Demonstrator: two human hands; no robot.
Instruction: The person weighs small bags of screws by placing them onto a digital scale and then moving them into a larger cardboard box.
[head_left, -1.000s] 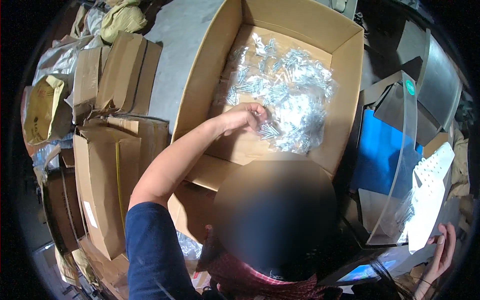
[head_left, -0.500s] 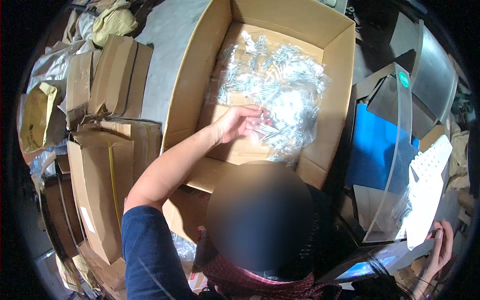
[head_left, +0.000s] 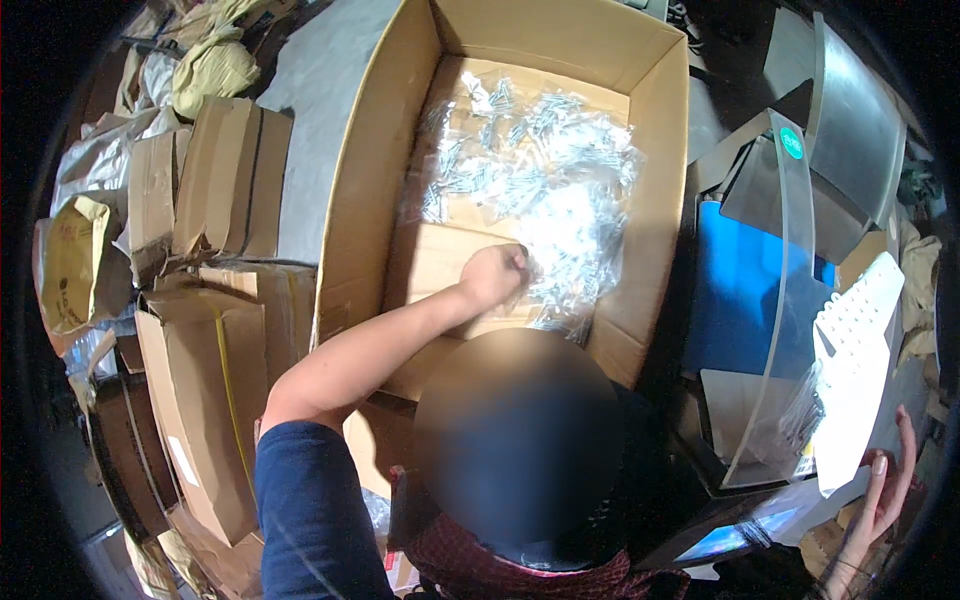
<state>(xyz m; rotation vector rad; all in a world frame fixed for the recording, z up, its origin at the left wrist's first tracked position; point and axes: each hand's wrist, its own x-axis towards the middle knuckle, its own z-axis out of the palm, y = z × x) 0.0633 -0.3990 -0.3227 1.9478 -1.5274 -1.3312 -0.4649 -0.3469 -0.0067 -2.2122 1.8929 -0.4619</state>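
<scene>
Inside a large open cardboard box, my left hand is closed with its fingers curled under. It sits low over the bottom, against the near left edge of a heap of clear plastic bags of silver screws. Whatever the fingers hold is hidden. At the far lower right, my right hand has its fingers apart and shows nothing in them. Just above it stands a white plate with rows of holes, and some screws show behind a transparent panel beside it.
Taped cartons and a yellowish sack are stacked on the left. To the right of the box is a machine with a blue belt, a clear curved guard and a metal chute. A lit screen is low on the right.
My left hand has moved slightly right and nearer, and its fingers have curled closed beside the bags. My right hand's fingers have spread and stretched upward. The view has shifted slightly.
</scene>
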